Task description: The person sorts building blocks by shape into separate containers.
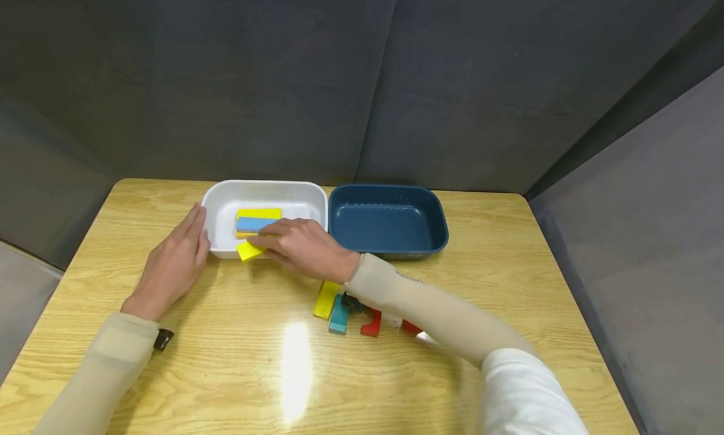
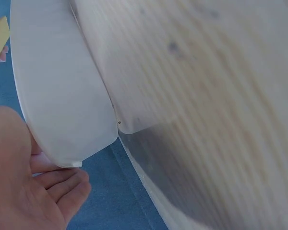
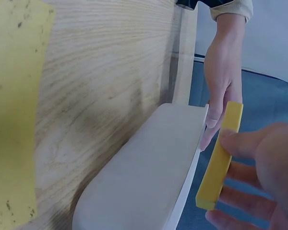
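At the white tub (image 1: 302,202), right hand (image 1: 302,245) pinched around yellow block (image 1: 249,251)

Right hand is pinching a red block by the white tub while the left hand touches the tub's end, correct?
Not quite: the right hand pinches a yellow block, not a red one, as the right wrist view shows. The left hand does touch the end of the white tub.

blocks (image 1: 254,224) in the left tray (image 1: 302,203)

Beige arm sleeves (image 1: 435,306), white shirtsleeve (image 1: 530,394)
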Demonstrator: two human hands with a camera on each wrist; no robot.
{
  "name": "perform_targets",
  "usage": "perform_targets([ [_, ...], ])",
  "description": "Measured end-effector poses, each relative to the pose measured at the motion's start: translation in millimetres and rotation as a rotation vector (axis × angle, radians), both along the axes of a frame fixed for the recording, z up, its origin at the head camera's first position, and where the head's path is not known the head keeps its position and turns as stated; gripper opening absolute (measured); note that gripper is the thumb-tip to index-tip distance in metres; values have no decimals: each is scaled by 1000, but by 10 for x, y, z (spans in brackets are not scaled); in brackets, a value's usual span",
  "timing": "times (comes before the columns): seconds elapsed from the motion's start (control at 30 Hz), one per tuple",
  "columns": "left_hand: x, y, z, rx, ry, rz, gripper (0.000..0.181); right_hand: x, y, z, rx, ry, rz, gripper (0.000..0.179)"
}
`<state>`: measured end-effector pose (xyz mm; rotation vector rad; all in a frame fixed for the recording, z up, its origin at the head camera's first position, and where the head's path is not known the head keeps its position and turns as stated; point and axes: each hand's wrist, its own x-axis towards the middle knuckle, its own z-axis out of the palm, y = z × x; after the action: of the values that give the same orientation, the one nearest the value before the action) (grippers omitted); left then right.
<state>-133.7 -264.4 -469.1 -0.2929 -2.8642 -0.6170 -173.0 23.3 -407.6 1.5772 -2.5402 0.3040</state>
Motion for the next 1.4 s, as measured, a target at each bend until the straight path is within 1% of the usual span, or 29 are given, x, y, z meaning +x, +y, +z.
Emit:
perform_targets([
  [0.13,4,-4,9,2,-12,4,59,-58,-44,-23,14,-19,-49,39],
  [0.33,8,-4,11,-1,-29,7,59,-132,-96,-48,41,-52,-97,39],
  [0.4,11,-3,11,-2,-35,9,59,-147,-110,-53,54,-62,-112,40],
  [0.67,11,-4,17,-2,-42,13,59,-180,-194,-83,97,-45,-148,35],
  [0.87,17,-6,16,-7,-45,17,59,-210,-283,-106,124,-70,-187,36],
  [1.0,22,-2,14,-6,-42,15,59,-222,-323,-123,137,-76,-189,34],
  [1.17,28,-1,13,-5,-44,12,60,-228,-352,-156,128,-73,-184,31],
  [1.4,29,-14,15,-5,-40,6,60,-240,-364,-169,122,-82,-199,37],
])
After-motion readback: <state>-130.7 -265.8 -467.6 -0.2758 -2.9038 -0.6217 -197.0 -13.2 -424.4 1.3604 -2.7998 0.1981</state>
